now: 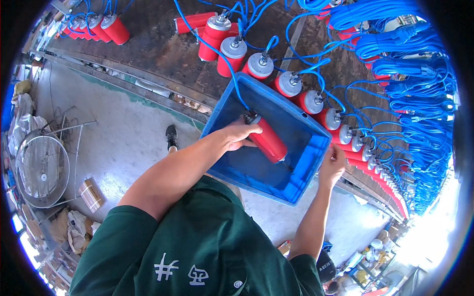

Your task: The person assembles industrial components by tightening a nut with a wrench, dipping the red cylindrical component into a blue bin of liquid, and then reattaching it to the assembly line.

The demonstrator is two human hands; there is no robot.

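Observation:
My left hand (238,134) is closed around the upper end of a red metal cylinder (269,140), which has a fitting at each end. A blue cable runs from its upper end toward the table. The cylinder is tilted over the inside of a blue plastic crate (247,183). The crate's floor looks dark; whether it holds liquid I cannot tell. Just outside the crate's right corner, my right hand (333,165) has its fingers curled together. What they hold, if anything, is hidden.
Upright red cylinders with silver caps (260,65) line the brown table (173,61) beyond the crate. Coiled blue cables (414,89) are heaped along the right. A round fan (43,170) and a cardboard box (91,195) stand on the floor at left.

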